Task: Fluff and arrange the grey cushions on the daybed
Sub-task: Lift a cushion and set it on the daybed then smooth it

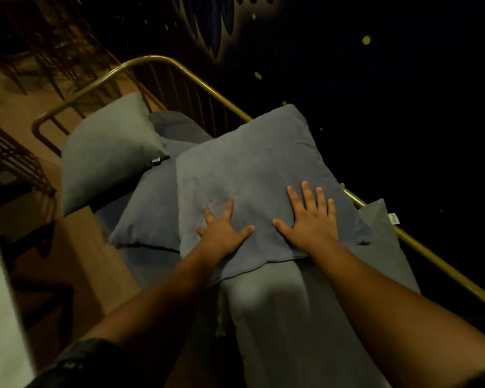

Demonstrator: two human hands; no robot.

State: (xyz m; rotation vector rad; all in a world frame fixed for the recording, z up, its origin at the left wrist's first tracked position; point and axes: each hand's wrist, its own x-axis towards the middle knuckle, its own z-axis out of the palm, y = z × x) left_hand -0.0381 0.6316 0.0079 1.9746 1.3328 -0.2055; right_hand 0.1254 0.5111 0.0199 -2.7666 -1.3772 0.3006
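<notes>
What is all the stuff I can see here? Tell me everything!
Big cushion: one, blue-grey, lying flat in the middle of the daybed, under both hands.
Second cushion: one, blue-grey, partly tucked under the big cushion's left edge.
Corner cushion: one, lighter grey, propped at the far left end by the rail.
Tagged cushion: one, grey with a small white tag, at the right behind the big cushion.
Long pad: one, grey, running toward the camera under the big cushion.
Rail: one, gold metal with bars, around the back and far end.
Wall: dark, with yellow dots, behind the rail.
Left hand: one, flat, fingers spread on the big cushion.
Right hand: one, flat, fingers spread on the big cushion.
</notes>
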